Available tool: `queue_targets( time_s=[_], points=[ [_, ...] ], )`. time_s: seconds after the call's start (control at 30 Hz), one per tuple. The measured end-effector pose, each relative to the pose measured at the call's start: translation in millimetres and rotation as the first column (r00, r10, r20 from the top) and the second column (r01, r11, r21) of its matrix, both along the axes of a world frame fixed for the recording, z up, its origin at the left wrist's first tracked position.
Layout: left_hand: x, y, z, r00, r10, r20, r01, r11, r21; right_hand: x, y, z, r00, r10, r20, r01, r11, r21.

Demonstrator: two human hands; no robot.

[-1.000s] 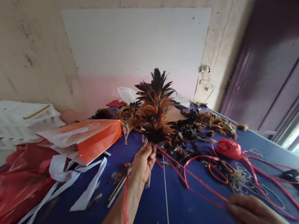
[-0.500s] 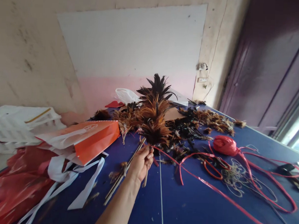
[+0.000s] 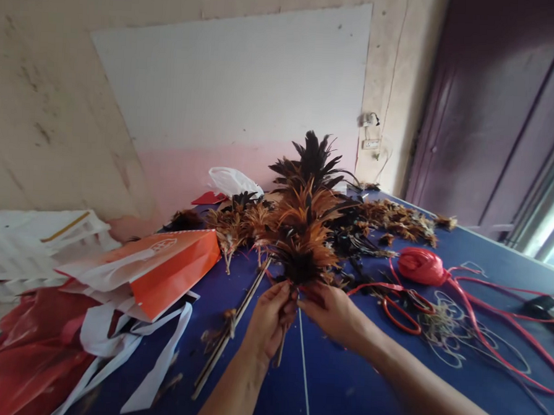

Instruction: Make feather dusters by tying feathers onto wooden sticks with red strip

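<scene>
Upright over the table stands a feather duster, its black and brown feathers layered around a stick. My left hand is closed around the stick just under the lowest feathers. Close beside it, my right hand is closed in a pinch at the feather base, on the pink plastic string; its fingertips are partly hidden. The ball of pink string lies to the right, near orange-handled scissors.
Loose feathers cover the back of the blue table. Thin sticks, an orange and white bag and a red plastic bag lie left. Tangled pale thread sits right, with a white plastic bag behind.
My right hand has come in from the right to the duster's feather base. The duster has shifted slightly right in my left hand. The long string strand toward the lower right no longer shows.
</scene>
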State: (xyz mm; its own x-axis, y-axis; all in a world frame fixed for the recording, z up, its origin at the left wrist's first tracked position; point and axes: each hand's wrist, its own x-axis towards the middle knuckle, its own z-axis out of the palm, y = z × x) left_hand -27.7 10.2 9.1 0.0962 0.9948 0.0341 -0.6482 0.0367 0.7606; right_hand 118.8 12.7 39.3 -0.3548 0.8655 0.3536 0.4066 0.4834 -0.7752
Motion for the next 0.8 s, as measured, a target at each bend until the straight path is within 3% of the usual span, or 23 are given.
queue_targets(
  time_s=[0.1,0.33,0.6,0.8],
  points=[
    [-3,4,-2.3,0.998,0.057,0.027,-0.056,0.998,-0.030,-24,13,-10.7,0.993,0.007,-0.117,-0.006,1.000,0.004],
    [4,4,-6.1,0.983,0.155,-0.094,-0.162,0.985,-0.066,-14,27,-44.5,0.935,-0.100,-0.340,0.021,0.973,-0.228],
    [10,0,-3.8,0.958,0.195,-0.210,-0.196,0.980,0.015,-11,16,-33.1,0.869,-0.136,-0.476,-0.097,0.896,-0.433],
    [11,0,-2.2,0.942,0.208,-0.264,-0.217,0.976,-0.008,-11,19,-36.7,0.858,-0.138,-0.494,-0.139,0.864,-0.484]
  ],
)
